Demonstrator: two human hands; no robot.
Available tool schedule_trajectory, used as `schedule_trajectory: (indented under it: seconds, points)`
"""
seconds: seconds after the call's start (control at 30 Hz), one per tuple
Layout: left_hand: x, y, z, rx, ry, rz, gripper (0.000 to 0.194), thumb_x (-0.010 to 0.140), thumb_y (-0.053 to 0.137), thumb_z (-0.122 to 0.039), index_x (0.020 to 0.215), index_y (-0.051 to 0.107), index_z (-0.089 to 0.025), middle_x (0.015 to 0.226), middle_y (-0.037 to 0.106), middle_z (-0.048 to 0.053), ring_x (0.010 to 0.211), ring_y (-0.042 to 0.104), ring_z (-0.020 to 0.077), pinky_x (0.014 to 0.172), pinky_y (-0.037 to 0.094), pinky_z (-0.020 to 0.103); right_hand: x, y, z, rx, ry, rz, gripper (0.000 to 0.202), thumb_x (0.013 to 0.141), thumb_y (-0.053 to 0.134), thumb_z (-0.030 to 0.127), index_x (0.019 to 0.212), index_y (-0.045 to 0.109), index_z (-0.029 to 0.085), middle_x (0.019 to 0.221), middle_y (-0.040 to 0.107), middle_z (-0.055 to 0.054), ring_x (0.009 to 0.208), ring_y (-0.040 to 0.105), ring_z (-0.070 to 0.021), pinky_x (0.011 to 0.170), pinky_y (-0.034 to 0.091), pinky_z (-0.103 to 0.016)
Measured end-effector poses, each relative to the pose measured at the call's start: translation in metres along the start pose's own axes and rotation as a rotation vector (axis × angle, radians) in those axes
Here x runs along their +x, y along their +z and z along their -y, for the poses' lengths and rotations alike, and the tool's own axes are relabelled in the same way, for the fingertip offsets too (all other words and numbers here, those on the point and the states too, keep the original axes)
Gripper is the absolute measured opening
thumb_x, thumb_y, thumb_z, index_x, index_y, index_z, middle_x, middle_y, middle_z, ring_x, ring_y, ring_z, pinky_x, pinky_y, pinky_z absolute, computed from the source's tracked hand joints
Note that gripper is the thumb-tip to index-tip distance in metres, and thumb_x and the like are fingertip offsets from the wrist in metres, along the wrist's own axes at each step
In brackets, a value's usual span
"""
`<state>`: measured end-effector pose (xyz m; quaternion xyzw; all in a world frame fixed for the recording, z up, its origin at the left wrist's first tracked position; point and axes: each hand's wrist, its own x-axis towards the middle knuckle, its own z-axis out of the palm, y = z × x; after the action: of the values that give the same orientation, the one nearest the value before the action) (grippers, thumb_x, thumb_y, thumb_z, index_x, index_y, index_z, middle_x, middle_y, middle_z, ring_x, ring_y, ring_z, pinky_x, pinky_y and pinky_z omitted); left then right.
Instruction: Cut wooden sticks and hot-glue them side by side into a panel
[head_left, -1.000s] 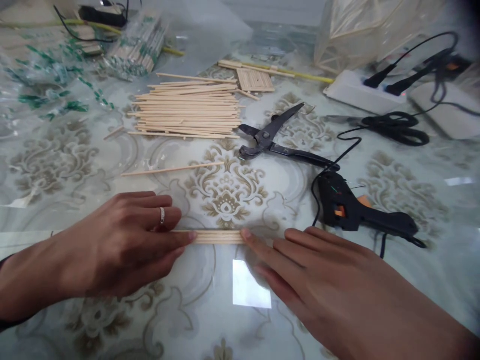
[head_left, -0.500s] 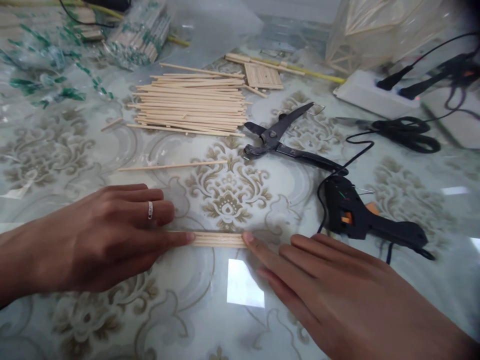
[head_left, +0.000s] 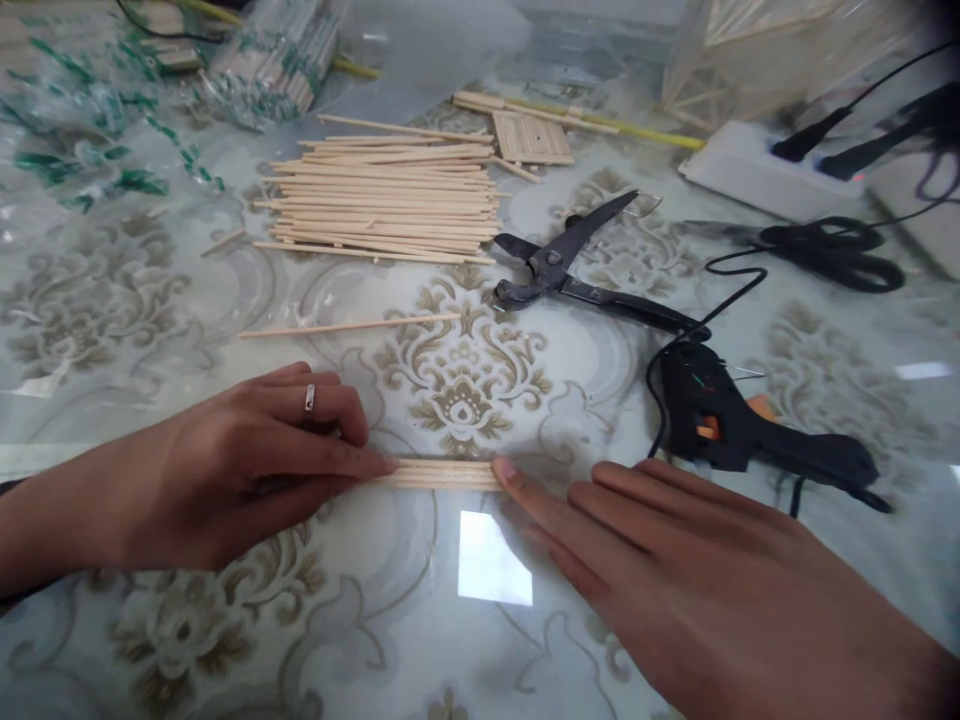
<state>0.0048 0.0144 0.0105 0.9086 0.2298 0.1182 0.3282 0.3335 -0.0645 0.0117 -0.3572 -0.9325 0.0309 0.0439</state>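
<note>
A narrow strip of several wooden sticks (head_left: 446, 474) lies side by side on the patterned tabletop between my hands. My left hand (head_left: 255, 465), with a ring on one finger, pinches the strip's left end between index finger and thumb; the other fingers are curled. At the right end, the index fingertip of my right hand (head_left: 697, 580) presses on the strip. That hand's fingers are stretched out, its thumb lower and off the wood. Farther back lies a single loose stick (head_left: 349, 326).
Behind are a pile of wooden sticks (head_left: 382, 200) and a small flat stick panel (head_left: 531, 138). Black cutters (head_left: 555, 262), a corded glue gun (head_left: 720, 415), scissors (head_left: 832, 245) and a white power strip (head_left: 772, 172) lie to the right. Bagged sticks (head_left: 274, 60) are back left.
My left hand has shifted slightly right, its index finger drawing in with the thumb at the strip's end. My right index fingertip stays on the other end. The view has shifted a little.
</note>
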Motion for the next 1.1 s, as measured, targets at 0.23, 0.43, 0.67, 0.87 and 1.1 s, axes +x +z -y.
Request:
schedule_trajectory:
  seconds: [0.23, 0.43, 0.67, 0.87, 1.1]
  points:
    - [0.006, 0.004, -0.006, -0.12, -0.136, -0.005, 0.025, 0.112, 0.052, -0.017, 0.118, 0.075, -0.024, 0.108, 0.069, 0.0, 0.096, 0.067, 0.0105, 0.087, 0.055, 0.018, -0.002, 0.004, 0.0, -0.016, -0.001, 0.012, 0.048, 0.095, 0.048, 0.005, 0.14, 0.062, 0.011, 0.095, 0.081, -0.007, 0.08, 0.077, -0.0252, 0.076, 0.057, -0.044]
    - [0.007, 0.01, -0.009, -0.156, -0.189, -0.073, 0.024, 0.111, 0.052, -0.02, 0.115, 0.076, -0.025, 0.107, 0.072, 0.001, 0.097, 0.067, 0.0141, 0.088, 0.054, 0.024, 0.001, 0.004, -0.002, -0.02, -0.02, -0.007, 0.047, 0.094, 0.045, 0.002, 0.136, 0.062, 0.01, 0.085, 0.076, -0.005, 0.074, 0.074, -0.0232, 0.073, 0.055, -0.041]
    - [0.006, 0.014, -0.01, -0.101, -0.208, -0.093, 0.027, 0.112, 0.049, -0.02, 0.118, 0.075, -0.027, 0.109, 0.071, 0.0, 0.1, 0.066, 0.0143, 0.091, 0.052, 0.024, 0.002, 0.004, -0.002, -0.039, -0.041, -0.013, 0.049, 0.093, 0.043, -0.001, 0.136, 0.063, 0.008, 0.087, 0.078, -0.006, 0.075, 0.074, -0.0238, 0.073, 0.054, -0.042]
    - [0.004, 0.015, -0.007, -0.027, -0.162, -0.105, 0.034, 0.109, 0.054, -0.018, 0.138, 0.07, -0.027, 0.113, 0.07, 0.003, 0.099, 0.066, 0.0155, 0.087, 0.053, 0.026, -0.002, 0.005, -0.002, -0.056, -0.029, -0.014, 0.045, 0.098, 0.042, 0.004, 0.137, 0.063, 0.01, 0.086, 0.078, -0.005, 0.075, 0.074, -0.0235, 0.076, 0.054, -0.042]
    - [0.009, 0.011, -0.001, 0.077, 0.091, -0.128, 0.021, 0.1, 0.063, -0.01, 0.116, 0.074, -0.018, 0.093, 0.069, 0.004, 0.077, 0.062, 0.0152, 0.072, 0.048, 0.031, -0.003, 0.006, -0.002, -0.037, -0.01, -0.013, 0.044, 0.1, 0.043, 0.006, 0.138, 0.065, 0.012, 0.094, 0.08, -0.005, 0.081, 0.075, -0.0236, 0.078, 0.054, -0.043]
